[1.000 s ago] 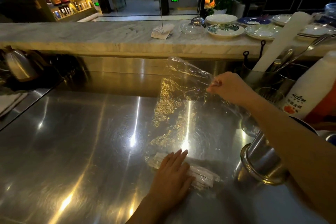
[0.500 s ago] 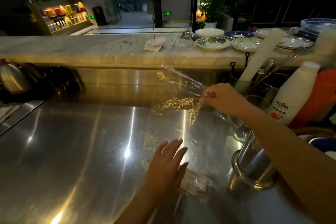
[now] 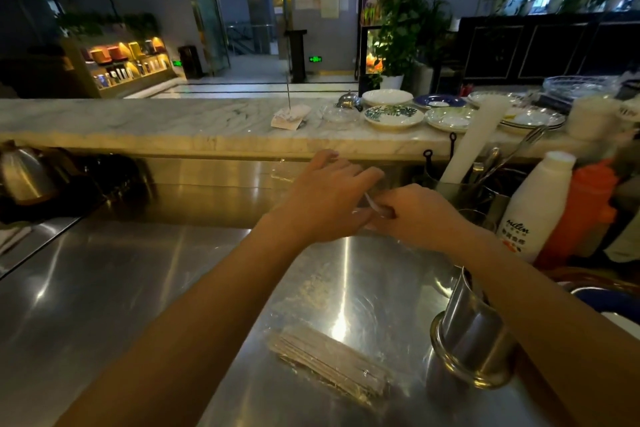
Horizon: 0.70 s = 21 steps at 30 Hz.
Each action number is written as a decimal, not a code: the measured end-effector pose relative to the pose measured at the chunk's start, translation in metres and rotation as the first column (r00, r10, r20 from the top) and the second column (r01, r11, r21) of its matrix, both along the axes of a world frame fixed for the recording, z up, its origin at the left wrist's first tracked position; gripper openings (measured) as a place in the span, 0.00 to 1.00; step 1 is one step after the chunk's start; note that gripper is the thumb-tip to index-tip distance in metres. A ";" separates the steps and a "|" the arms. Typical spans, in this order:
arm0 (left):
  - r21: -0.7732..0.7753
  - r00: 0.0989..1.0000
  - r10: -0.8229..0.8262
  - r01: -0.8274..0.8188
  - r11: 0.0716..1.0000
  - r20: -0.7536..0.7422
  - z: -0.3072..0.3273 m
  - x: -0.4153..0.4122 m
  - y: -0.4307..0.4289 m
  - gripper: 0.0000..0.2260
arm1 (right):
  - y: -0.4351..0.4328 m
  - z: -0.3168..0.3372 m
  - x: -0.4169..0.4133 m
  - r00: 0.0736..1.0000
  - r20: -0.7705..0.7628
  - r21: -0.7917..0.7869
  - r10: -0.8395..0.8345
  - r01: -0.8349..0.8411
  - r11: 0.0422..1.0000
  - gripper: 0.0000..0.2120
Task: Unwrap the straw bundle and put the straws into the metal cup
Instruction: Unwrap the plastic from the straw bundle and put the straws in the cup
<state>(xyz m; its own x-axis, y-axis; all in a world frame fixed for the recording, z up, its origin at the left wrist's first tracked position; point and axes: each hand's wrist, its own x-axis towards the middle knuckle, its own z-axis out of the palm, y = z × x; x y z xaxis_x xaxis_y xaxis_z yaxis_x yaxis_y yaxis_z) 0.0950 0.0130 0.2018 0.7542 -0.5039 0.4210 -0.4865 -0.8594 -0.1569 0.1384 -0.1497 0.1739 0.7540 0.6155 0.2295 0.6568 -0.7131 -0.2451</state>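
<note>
The straw bundle (image 3: 329, 362) lies flat on the steel counter (image 3: 104, 288), near me, with clear plastic wrap (image 3: 349, 288) spread from it toward the back. The metal cup (image 3: 471, 347) lies tipped on its side just right of the bundle. Both hands are up at the far end of the wrap, well beyond the straws. My right hand (image 3: 415, 215) pinches the wrap's edge. My left hand (image 3: 329, 198) meets it there, fingers spread over the same edge; whether it grips the film I cannot tell.
A white bottle (image 3: 533, 208) and an orange bottle (image 3: 581, 215) stand at the right, behind a holder of utensils (image 3: 485, 177). Plates (image 3: 393, 114) sit on the marble ledge (image 3: 138, 125) behind. A kettle (image 3: 24, 173) stands far left.
My left hand has left the straw bundle and reached forward to join the right hand at the wrap's far edge. The bundle lies uncovered by any hand.
</note>
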 end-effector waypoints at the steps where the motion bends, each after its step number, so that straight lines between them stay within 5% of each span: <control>1: 0.015 0.999 0.025 -0.024 1.000 -0.040 0.001 0.002 0.000 0.18 | -0.002 0.003 -0.002 1.000 -0.010 0.017 0.004 -0.004 1.000 0.12; 3: 0.019 0.996 0.051 -0.050 0.999 -0.069 0.003 0.004 -0.001 0.14 | -0.006 0.007 -0.004 1.000 -0.002 0.049 0.010 -0.010 0.999 0.09; 9: -0.079 0.996 0.048 -0.054 0.995 -0.076 -0.001 0.004 0.003 0.07 | -0.028 0.002 -0.003 0.971 0.221 0.204 -0.090 0.044 0.978 0.26; 12: -0.166 0.996 0.066 -0.075 0.983 -0.064 0.000 0.006 0.009 0.07 | -0.040 -0.006 -0.002 0.986 0.042 0.424 -0.159 0.127 0.897 0.37; 16: -0.283 0.995 0.076 -0.092 0.955 -0.066 0.001 0.005 0.014 0.06 | -0.052 -0.021 -0.011 0.910 -0.411 0.696 -0.050 0.348 0.628 0.45; 18: -0.315 0.993 0.086 -0.107 0.943 -0.080 0.002 0.006 0.016 0.06 | -0.057 -0.032 -0.015 0.862 -0.507 0.710 0.016 0.407 0.574 0.36; 21: -0.358 0.988 0.102 -0.136 0.924 -0.112 0.005 0.006 0.019 0.06 | -0.053 -0.045 -0.020 0.892 -0.453 0.729 0.005 0.367 0.578 0.07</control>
